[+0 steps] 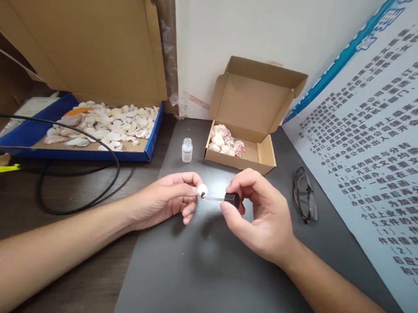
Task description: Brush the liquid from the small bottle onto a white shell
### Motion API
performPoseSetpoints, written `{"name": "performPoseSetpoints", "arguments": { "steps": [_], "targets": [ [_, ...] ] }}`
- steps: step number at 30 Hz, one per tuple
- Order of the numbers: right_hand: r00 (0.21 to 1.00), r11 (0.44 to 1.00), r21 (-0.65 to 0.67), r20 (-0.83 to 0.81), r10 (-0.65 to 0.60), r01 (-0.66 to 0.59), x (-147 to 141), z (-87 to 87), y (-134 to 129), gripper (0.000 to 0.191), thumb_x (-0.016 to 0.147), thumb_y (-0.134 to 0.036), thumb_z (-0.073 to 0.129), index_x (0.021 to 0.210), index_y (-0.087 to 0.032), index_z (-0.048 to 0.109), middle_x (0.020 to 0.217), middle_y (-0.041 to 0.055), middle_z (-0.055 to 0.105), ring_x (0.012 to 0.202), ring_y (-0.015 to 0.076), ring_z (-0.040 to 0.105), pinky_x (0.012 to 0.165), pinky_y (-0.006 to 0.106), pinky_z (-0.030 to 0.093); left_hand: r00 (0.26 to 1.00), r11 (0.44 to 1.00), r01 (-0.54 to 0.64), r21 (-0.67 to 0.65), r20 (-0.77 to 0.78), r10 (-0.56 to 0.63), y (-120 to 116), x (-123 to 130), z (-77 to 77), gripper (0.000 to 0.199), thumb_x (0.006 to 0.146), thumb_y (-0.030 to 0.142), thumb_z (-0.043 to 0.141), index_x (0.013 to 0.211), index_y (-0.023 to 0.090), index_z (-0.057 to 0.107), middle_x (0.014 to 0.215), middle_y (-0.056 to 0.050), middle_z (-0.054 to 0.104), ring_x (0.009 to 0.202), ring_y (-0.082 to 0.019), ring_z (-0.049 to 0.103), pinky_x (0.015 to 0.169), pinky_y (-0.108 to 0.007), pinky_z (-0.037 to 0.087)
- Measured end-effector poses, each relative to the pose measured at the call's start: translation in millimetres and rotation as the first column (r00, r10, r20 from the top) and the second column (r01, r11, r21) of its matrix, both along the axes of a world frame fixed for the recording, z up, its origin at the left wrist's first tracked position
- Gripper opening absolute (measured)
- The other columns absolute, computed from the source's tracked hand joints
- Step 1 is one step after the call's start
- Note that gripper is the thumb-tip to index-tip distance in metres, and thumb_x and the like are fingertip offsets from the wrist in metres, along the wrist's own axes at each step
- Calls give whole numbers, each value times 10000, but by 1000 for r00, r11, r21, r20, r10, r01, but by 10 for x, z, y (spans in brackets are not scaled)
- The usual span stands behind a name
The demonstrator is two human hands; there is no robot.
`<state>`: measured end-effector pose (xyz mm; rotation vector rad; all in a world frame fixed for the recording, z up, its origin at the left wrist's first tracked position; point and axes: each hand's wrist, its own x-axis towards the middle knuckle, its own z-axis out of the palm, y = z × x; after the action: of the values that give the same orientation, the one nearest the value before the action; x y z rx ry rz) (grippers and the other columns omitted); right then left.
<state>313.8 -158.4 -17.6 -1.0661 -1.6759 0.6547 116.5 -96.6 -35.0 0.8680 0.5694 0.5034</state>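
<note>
Between thumb and fingers, my left hand [177, 195] pinches a small white shell [202, 190] near the middle of the view. My right hand [258, 211] grips a black cap [232, 202] with a thin clear stem pointing left. The dark tip of that stem is at the shell's face, where a small dark spot shows. An uncapped small glass bottle [186, 151] with a white label stands upright on the grey mat [199, 281], beyond my hands.
An open blue box [86, 155] full of pale shells is at the left, a black cable [116, 168] looping before it. Behind my right hand sits a small open cardboard box [252, 95] with shells. Glasses [305, 195] lie at the right, beside a printed sheet [386, 156].
</note>
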Motion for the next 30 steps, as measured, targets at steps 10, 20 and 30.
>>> {"name": "performPoseSetpoints", "arguments": {
  "steps": [10, 20, 30],
  "targets": [
    [997, 996, -44, 15, -81, 81, 6, 4, 24, 161, 778, -129, 642, 860, -225, 542, 727, -43, 473, 571, 102, 458, 507, 259, 413, 1000, 1000, -1, -14, 5, 1, -1, 2, 6, 71, 836, 202, 661, 838, 141, 623, 587, 20, 511, 512, -78, 484, 511, -196, 517],
    [999, 1000, -18, -43, -4, 3, 7, -8, 4, 163, 800, -151, 664, 896, -229, 559, 800, -28, 498, 624, 105, 475, 557, 267, 428, 1000, 1000, 6, -5, 14, -5, 2, -8, -3, 49, 841, 178, 651, 834, 141, 618, 574, 19, 523, 516, -79, 489, 515, -194, 521],
    [995, 993, -59, 28, -100, 101, 13, 2, 29, 148, 775, -121, 625, 851, -222, 547, 715, -46, 470, 578, 98, 442, 506, 242, 407, 1000, 1000, 3, -12, 14, -3, 4, -4, -14, 41, 833, 171, 643, 828, 141, 614, 587, 17, 521, 512, -78, 490, 513, -198, 525]
  ]
}}
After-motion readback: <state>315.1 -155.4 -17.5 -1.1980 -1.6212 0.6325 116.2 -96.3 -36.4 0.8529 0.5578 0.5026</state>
